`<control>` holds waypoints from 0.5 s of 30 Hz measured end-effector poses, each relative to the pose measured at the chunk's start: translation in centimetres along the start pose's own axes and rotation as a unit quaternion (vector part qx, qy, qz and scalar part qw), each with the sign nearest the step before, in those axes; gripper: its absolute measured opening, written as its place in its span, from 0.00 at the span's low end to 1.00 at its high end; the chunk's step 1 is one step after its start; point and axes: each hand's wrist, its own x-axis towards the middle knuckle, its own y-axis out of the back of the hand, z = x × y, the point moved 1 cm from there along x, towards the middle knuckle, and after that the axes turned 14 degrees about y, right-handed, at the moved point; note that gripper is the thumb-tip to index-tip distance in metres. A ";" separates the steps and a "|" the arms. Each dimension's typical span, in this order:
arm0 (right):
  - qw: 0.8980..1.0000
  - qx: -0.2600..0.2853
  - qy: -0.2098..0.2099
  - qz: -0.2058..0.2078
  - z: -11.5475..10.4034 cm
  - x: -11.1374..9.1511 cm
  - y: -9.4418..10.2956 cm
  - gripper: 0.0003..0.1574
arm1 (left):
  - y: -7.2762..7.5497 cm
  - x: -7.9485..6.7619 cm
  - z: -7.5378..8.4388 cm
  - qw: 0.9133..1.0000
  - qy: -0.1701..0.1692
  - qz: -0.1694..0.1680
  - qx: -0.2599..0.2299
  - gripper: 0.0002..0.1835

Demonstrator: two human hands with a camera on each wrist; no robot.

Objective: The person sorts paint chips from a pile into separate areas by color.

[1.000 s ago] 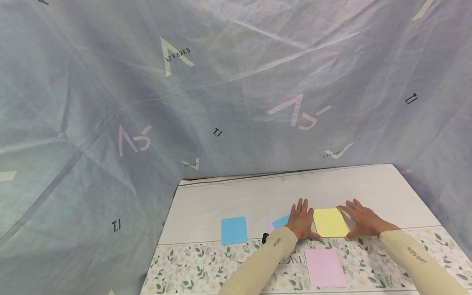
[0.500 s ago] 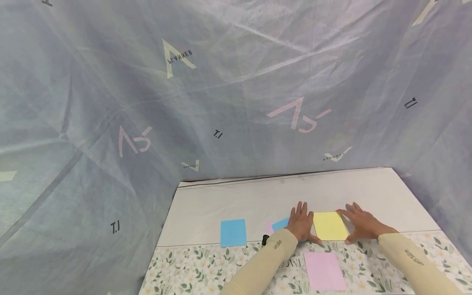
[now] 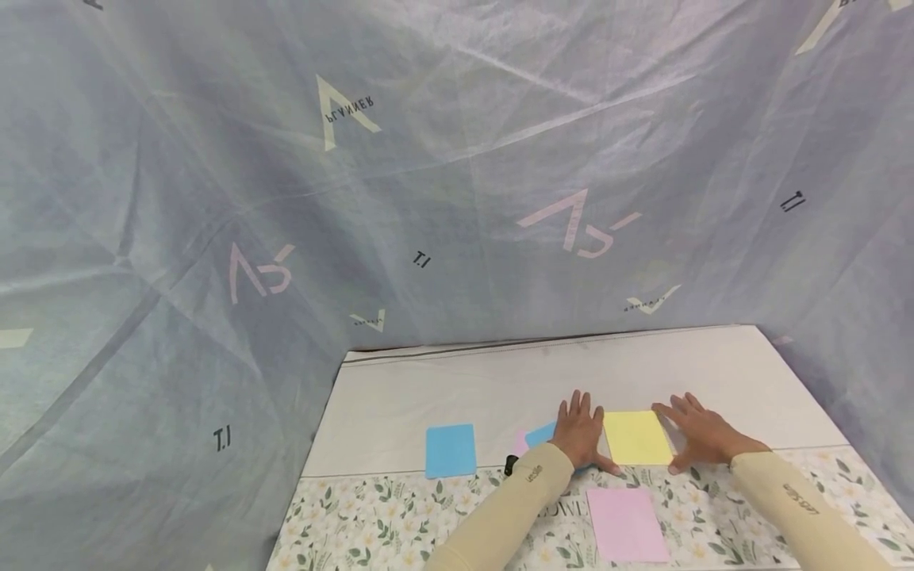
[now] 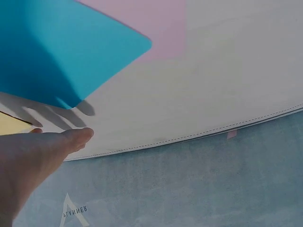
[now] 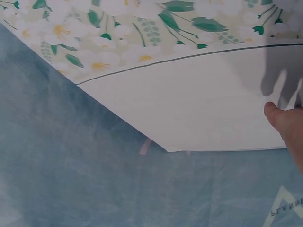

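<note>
A square yellow sheet lies flat on the table, framed by both hands. My left hand is at its left side, fingers pointing away and thumb stretched toward the near left corner. At the opposite side is my right hand, its index fingertip by the far right corner and its thumb by the near right one. Below the left hand lies a blue sheet with rounded corners, partly hidden by that hand in the head view. It overlaps a pink sheet. The right wrist view shows little of the right hand.
Another blue sheet lies to the left, and a pink sheet lies nearer on the flowered band of the table cover. A small black object sits beside the left sleeve. Grey-blue printed fabric hangs behind and at both sides.
The head view has tilted up slightly, so the table sits a little lower in it. Both hands stay at the yellow sheet's sides, with the left hand shifting very slightly left.
</note>
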 end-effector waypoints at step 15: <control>0.999 0.017 -0.037 0.025 2.9 -4.6 1.2 0.73 | -1.3 -0.5 -8.5 0.993 0.042 -0.030 -0.107 0.64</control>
